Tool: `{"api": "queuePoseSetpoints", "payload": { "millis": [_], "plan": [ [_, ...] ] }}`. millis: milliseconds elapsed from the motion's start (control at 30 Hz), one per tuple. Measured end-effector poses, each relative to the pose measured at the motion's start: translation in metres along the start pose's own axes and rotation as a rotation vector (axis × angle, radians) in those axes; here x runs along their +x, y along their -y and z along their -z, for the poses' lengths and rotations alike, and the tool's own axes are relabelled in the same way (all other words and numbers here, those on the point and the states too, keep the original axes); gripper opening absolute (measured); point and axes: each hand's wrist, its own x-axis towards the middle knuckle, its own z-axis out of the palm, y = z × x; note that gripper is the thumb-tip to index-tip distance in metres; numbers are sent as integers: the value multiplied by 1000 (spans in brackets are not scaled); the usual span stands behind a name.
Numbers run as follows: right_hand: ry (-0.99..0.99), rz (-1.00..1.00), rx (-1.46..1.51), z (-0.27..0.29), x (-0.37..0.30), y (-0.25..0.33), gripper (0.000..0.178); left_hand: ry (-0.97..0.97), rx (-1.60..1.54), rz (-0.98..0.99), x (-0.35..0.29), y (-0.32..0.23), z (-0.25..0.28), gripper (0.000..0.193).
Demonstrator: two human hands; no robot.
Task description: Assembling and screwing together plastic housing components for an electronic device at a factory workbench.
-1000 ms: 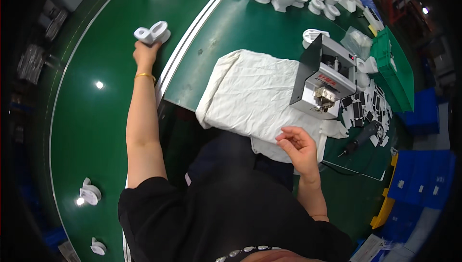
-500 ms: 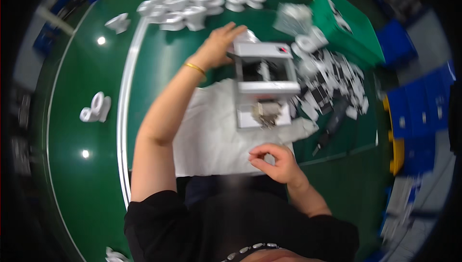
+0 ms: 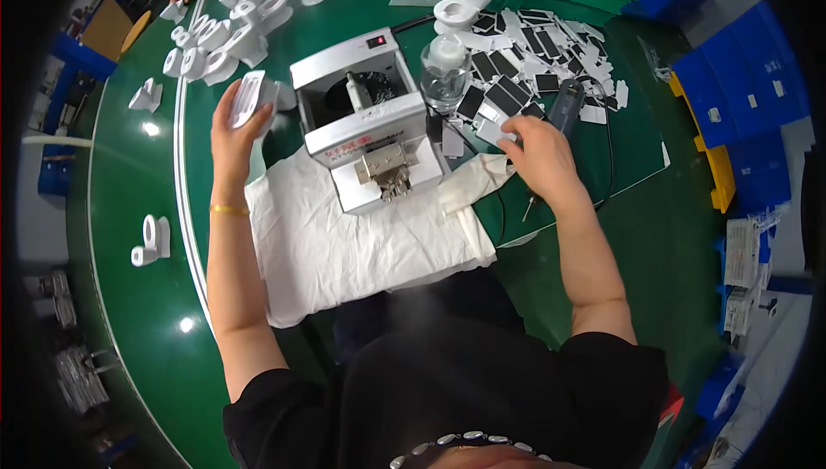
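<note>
Toilet model (image 3: 247,101), white, sits clamped in left hand (image 3: 231,140); machine (image 3: 368,123) just right of that grip. Right hand (image 3: 544,157), earlier above cloth (image 3: 361,249), now at white piece (image 3: 493,132) left of its grip; whether pinched, cannot tell.

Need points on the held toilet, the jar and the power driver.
Held toilet (image 3: 247,101): head view, on its flat white face.
Jar (image 3: 444,83): head view, on its clear wall.
Power driver (image 3: 566,107): head view, on its dark body.

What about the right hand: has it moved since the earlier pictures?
Yes: against the grey machine, the right hand has gone forward and rightward, from in front of it to the flat parts on its right.
</note>
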Motion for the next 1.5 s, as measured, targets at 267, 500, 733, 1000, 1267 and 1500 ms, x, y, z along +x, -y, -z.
{"api": "queuePoseSetpoints", "payload": {
  "millis": [267, 500, 733, 1000, 1267, 1500],
  "plan": [
    [123, -52, 55, -16, 16, -7, 42, -79, -127, -154, -138, -34, 17, 95],
    [25, -32, 180, -11, 23, -6, 53, 112, -498, -70, -197, -31, 0, 77],
    [-62, 109, 1110, 1, -26, 75, 30, 311, -958, 200, -222, -1, -37, 84],
    [179, 238, 1430, -26, -65, 132, 25, 521, -1140, 236, -226, -7, -64, 73],
    [400, 108, 1286, -29, -74, 146, 24, 240, -901, 427, -234, -25, -84, 40],
    [548, 90, 950, -19, -73, 153, 26, 268, -719, 373, -235, -25, -83, 40]
  ]
}}
